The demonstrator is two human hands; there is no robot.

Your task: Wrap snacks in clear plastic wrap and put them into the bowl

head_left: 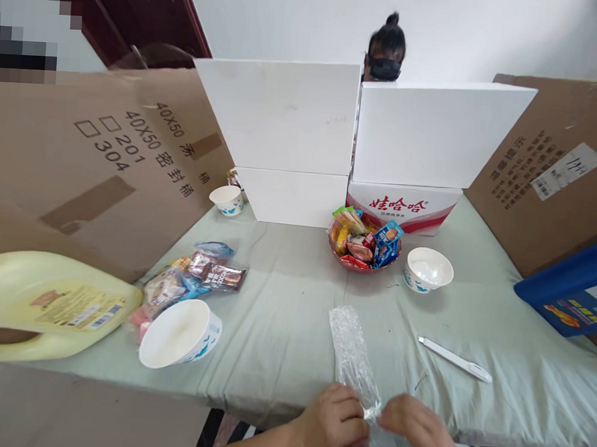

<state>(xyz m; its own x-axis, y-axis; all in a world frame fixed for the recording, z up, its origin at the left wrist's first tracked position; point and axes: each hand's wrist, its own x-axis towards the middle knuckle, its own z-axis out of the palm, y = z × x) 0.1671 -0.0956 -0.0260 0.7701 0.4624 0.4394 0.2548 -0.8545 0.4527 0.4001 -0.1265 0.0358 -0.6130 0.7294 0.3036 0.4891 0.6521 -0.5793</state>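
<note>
A crinkled clear plastic bag (354, 350) lies lengthwise over the table's front edge, gathered narrow where both hands meet it. My left hand (333, 422) is closed on the gathered part, its fingers curled. My right hand (420, 430) is beside it, fingers bent and pinched at the bag's other side; its fingertips are partly hidden. Below the hands, the lower end of the plastic hangs off the edge. A white craft knife (454, 358) rests on the cloth to the right of the bag.
A bowl of wrapped snacks (361, 257) and a paper bowl (429, 270) stand behind the bag. At left are another paper bowl (180, 337), snack packets (190, 274) and a yellow jug (58, 308). A blue container (570, 284) stands right. White boxes (298, 130) screen a person behind.
</note>
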